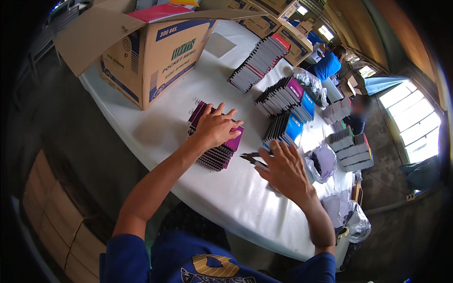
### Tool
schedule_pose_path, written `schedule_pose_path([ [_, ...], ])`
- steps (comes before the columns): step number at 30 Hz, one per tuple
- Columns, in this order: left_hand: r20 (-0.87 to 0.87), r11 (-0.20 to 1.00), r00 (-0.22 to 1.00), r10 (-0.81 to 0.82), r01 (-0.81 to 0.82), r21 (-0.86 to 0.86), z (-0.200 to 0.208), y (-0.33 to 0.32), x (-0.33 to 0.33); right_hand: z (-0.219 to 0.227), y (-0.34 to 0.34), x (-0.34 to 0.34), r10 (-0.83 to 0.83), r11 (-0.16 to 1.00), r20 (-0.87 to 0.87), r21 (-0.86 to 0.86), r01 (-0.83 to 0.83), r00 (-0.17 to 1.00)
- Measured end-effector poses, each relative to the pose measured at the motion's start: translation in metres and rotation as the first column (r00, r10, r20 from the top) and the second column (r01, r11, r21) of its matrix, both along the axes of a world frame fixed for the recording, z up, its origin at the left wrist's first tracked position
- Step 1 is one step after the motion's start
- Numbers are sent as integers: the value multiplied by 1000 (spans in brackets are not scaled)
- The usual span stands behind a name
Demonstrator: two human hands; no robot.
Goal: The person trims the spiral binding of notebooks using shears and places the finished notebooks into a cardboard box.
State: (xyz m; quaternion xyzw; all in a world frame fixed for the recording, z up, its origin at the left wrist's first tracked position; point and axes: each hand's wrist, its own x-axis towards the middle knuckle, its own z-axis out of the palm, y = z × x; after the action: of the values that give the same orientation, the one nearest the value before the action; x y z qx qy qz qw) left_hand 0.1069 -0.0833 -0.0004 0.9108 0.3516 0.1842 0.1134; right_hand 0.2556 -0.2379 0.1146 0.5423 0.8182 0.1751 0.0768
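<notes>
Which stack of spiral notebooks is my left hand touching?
The purple wire-bound notebook stack under your left hand; the other stacks stand clear of that hand.

I see green and blue print on the open cardboard box [158, 70]; pale lettering (below a gold emblem [214, 269]) crosses the blue shirt [170, 252].

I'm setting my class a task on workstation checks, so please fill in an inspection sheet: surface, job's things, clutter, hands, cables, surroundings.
Surface: white-covered table, glossy, wrinkled in places.
Job's things: purple spiral notebooks; dark tool, perhaps pliers.
Clutter: open cardboard box, other notebook stacks, clear plastic wrapping.
Hands: left hand rests spread on the purple notebooks; right hand holds the tool above the table.
Cables: nothing seen for certain.
Surroundings: person in blue, another person, bright window.
</notes>
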Motion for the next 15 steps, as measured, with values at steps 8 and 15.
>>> schedule_pose_path([
  [8,94,991,995,20,-33,131,2,-3,-3,-99,-57,93,-180,953,-218,-280,116,959],
  [15,856,892,250,453,-127,-435,2,-64,-59,-93,22,110,-361,927,-844,-371,53,398],
])
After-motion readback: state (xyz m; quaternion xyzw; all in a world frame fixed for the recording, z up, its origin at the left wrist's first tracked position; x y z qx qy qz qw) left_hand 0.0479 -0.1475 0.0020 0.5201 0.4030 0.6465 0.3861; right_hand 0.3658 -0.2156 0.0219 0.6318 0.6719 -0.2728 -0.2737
